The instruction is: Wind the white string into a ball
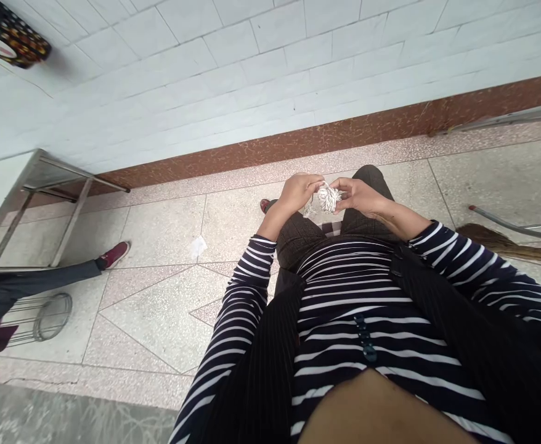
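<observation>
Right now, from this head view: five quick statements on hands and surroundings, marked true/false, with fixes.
1. The right hand grips a bundle of white strands. True.
2. The left hand is well away from the bundle. False: its fingertips are at the bundle's edge.
3. A white scrap lies on the floor. True.
4. The other person's shoe shows on the right side of the picture. False: it is on the left side.
5. The wearer's sleeves are striped, dark and white. True.
</observation>
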Demonstrator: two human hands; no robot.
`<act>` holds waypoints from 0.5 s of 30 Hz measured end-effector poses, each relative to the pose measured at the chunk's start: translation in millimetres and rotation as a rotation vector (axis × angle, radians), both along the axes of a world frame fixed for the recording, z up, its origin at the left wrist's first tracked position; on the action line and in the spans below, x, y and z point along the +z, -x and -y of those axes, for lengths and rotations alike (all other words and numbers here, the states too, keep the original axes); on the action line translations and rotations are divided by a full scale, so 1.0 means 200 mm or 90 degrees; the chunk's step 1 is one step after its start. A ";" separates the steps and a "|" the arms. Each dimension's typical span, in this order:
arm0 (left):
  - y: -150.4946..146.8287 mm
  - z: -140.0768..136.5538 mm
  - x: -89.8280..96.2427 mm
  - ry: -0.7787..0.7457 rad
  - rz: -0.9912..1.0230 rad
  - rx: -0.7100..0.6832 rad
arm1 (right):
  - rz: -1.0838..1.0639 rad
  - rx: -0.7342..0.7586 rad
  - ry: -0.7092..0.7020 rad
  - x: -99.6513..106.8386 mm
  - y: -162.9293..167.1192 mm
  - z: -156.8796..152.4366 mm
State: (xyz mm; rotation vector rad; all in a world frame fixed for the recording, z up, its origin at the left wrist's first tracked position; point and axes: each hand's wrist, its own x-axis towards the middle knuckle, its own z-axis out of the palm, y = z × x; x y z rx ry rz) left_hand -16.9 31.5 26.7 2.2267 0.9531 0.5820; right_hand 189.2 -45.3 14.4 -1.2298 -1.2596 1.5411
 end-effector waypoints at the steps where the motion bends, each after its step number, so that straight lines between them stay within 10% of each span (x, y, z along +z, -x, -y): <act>1: 0.00 -0.01 -0.03 0.020 0.023 0.008 | -0.031 -0.002 0.006 0.03 -0.01 0.01; 9: -0.02 0.09 -0.27 0.189 0.050 0.024 | -0.078 -0.198 -0.034 0.22 -0.13 -0.10; 15: -0.04 0.17 -0.20 0.313 0.161 -0.069 | 0.212 -0.313 -0.201 0.14 -0.20 -0.30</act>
